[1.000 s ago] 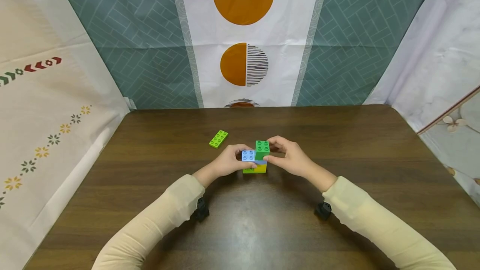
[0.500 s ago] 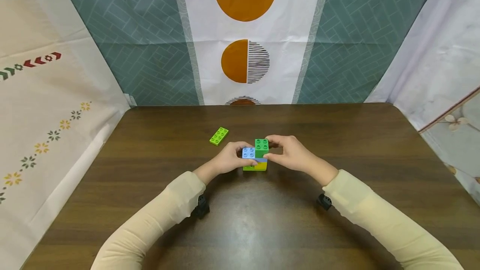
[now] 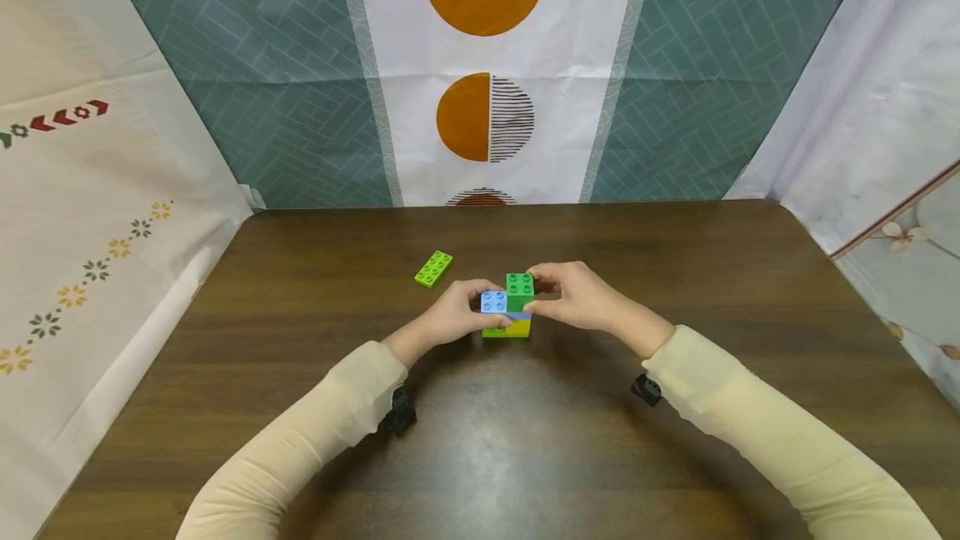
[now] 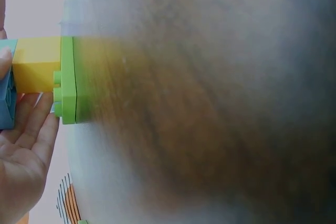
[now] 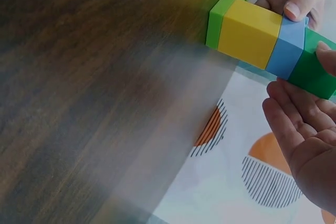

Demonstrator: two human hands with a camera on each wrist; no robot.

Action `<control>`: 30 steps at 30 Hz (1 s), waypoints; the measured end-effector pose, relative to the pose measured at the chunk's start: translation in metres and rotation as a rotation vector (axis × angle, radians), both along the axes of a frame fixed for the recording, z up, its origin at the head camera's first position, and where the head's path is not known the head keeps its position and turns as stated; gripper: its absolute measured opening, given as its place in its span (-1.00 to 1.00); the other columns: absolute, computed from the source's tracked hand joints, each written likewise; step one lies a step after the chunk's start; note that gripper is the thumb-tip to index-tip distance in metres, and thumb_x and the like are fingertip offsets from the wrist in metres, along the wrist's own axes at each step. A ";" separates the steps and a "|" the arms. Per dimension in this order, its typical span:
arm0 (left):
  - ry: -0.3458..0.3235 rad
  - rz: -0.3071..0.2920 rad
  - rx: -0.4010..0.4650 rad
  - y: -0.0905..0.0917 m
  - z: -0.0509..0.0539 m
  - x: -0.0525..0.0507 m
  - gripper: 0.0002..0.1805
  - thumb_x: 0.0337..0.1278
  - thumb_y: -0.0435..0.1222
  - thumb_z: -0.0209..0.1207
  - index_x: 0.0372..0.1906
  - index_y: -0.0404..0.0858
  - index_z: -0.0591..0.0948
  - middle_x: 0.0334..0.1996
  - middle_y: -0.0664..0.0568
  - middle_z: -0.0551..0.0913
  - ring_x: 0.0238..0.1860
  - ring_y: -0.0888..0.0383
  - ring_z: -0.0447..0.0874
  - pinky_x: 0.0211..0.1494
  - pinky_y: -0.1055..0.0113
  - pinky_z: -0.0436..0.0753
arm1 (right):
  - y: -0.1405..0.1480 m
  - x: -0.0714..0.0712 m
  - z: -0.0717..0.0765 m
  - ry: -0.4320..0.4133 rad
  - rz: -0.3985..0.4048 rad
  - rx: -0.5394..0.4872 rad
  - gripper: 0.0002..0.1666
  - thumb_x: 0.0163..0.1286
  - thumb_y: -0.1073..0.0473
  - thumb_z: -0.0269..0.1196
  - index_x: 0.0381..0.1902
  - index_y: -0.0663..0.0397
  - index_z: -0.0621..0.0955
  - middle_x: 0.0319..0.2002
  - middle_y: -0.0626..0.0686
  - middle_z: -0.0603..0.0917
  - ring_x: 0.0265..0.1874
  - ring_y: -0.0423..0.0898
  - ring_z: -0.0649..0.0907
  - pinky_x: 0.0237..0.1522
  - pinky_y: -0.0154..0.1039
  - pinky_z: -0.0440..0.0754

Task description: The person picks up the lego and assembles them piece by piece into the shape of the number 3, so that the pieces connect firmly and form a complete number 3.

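A small stack of toy building bricks stands on the table before me. At its bottom lies a lime-green plate [image 4: 68, 82] with a yellow brick [image 5: 249, 30] on it. Over the yellow brick sits a light blue brick [image 3: 493, 302], its left half overhanging the plate. A dark green brick [image 3: 520, 292] tops the blue one on the right and appears flush against it in the right wrist view. My left hand [image 3: 452, 315] grips the blue brick between thumb and fingers. From the other side my right hand [image 3: 583, 297] holds the green brick, thumb in front and fingers behind.
A loose lime-green plate [image 3: 433, 268] lies on the brown wooden table [image 3: 315, 290], behind and left of the stack. Patterned cloths [image 3: 300, 107] hang behind the table and along both sides. A black wrist camera [image 3: 401, 412] sits under the left cuff.
The head view has shifted slightly. Both hands keep their grip on the bricks, and the stack stays in place with the green brick on top.
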State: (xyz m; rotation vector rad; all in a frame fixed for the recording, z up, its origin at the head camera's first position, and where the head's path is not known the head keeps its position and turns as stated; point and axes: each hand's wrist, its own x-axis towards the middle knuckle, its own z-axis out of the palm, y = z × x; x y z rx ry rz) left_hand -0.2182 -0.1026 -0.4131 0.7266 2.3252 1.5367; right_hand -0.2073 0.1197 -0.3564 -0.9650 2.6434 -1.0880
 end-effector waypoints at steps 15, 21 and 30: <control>0.082 -0.058 -0.162 -0.002 0.009 -0.005 -0.52 -0.04 -0.26 0.40 0.02 -0.35 0.57 -0.18 -0.08 0.64 -0.27 0.15 0.52 -0.21 0.44 0.57 | 0.002 0.002 -0.001 -0.041 -0.023 0.002 -0.59 0.22 0.27 0.33 0.02 0.29 0.56 -0.09 0.18 0.67 -0.08 0.06 0.66 -0.05 -0.09 0.63; 0.119 -0.090 -0.177 -0.017 0.020 -0.013 -0.42 -0.13 -0.27 0.45 0.07 -0.37 0.54 -0.03 -0.13 0.63 -0.08 0.06 0.62 0.04 0.24 0.60 | 0.002 0.001 -0.003 -0.054 -0.049 -0.016 -0.57 0.21 0.25 0.34 0.03 0.27 0.56 -0.08 0.16 0.68 -0.08 0.05 0.66 -0.02 -0.06 0.62; 0.193 0.208 -0.159 -0.047 0.027 -0.027 -0.51 -0.07 -0.33 0.40 0.01 -0.43 0.55 -0.09 -0.25 0.66 -0.03 -0.13 0.61 0.07 -0.01 0.55 | 0.001 0.002 -0.004 -0.083 -0.076 -0.033 -0.53 0.20 0.26 0.35 0.06 0.31 0.55 -0.05 0.20 0.66 -0.06 0.09 0.65 0.00 -0.05 0.61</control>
